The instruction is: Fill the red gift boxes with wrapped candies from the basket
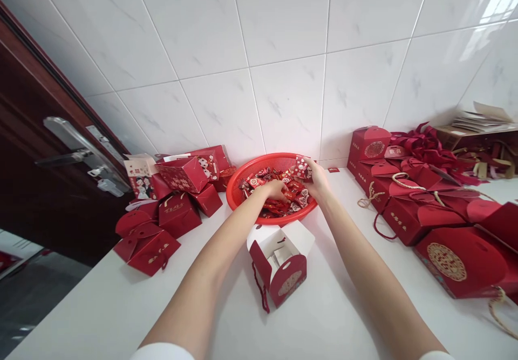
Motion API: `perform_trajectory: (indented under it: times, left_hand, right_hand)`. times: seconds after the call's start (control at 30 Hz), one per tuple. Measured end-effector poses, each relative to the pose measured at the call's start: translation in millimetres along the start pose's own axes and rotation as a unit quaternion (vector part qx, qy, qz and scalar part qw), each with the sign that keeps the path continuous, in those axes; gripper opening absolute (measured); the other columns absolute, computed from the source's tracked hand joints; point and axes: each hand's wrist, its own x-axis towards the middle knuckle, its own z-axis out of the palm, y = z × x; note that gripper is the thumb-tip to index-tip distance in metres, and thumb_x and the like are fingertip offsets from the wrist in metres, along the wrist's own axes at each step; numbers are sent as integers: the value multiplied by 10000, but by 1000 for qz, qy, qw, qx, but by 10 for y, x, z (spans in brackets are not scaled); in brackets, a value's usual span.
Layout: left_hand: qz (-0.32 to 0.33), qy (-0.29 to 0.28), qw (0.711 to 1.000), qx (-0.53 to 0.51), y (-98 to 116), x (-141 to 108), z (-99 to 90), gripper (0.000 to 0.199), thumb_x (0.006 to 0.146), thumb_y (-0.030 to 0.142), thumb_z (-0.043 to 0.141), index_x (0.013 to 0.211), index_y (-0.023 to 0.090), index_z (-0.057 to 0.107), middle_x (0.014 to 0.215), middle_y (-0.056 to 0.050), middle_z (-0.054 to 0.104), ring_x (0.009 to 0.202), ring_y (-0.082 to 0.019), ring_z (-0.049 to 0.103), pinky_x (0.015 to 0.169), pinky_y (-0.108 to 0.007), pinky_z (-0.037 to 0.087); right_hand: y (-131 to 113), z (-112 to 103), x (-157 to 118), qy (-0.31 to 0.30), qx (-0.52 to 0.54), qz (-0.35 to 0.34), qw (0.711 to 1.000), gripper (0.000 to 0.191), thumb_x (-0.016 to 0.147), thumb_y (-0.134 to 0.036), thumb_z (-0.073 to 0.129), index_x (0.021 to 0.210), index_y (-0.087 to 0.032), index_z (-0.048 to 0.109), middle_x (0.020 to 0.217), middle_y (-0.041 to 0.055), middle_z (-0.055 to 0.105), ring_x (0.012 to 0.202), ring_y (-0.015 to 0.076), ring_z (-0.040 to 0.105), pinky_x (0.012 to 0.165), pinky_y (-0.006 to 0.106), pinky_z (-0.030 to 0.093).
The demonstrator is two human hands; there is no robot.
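Observation:
A red plastic basket (238, 209) with wrapped candies (272, 209) in it stands against the tiled wall. My left hand (276, 190) reaches down among the candies, its fingers bent; what they grip, if anything, is too small to name. At the basket's right rim, my right hand (316, 181) is closed on red, white-dotted candy packets (302, 169). Between my forearms sits an open red box (289, 282) with a white inside, its flaps spread and a dark red cord hanging at its left side. Some pale pieces lie inside it.
Closed red boxes (180, 214) are grouped at the left, beside a dark door (24, 133) with a metal handle. Many more red boxes (408, 219) with cords fill the right side, before red ribbons (424, 147) and a stack of papers (481, 117). Everything stands on a white table (226, 317).

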Motion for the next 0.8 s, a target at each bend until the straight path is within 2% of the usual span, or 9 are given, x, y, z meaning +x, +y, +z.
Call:
perform_trajectory:
  times: [0.2,0.4,0.53,0.67,0.8]
  left_hand:
    - [-1,12,1000,-1,-12,20,14,218,692,319,750,852,192,674,818,1,710,830,-202,647,759,-244,489]
    - [-4,36,999,-24,-36,-1,-20,377,679,244,769,1051,220,708,1030,-25,738,993,-235,674,818,-242,508]
    - [-10,83,996,-42,-95,-22,-49,425,744,265,743,1163,233,684,1156,-37,719,1077,-238,663,878,-247,510]
    - [-21,140,989,-53,-135,-19,-51,487,814,190,659,1295,247,607,1210,-46,703,1064,-214,669,928,-271,507]
    - [-14,192,980,-57,-112,-46,-81,425,840,112,579,1247,216,641,1289,-79,663,1187,-232,607,1029,-318,457]
  right_hand:
    - [-40,32,-45,9,12,-4,1000,69,729,-265,696,727,-223,642,659,-34,703,705,180,688,527,262,548]
    - [-41,20,-83,7,0,2,1000,91,743,-287,698,726,-223,635,646,-28,703,696,183,695,533,261,546]
    - [-12,-12,-92,-10,-5,-3,1000,103,723,-314,711,732,-231,651,668,-16,730,708,204,708,553,281,558]
    - [14,-35,-87,-19,-3,-8,1000,134,710,-340,725,728,-232,647,693,-10,742,737,212,716,576,292,573]
    - [19,-39,-78,-22,-6,-4,1000,147,704,-352,729,734,-232,651,681,-10,737,737,211,716,580,289,574]
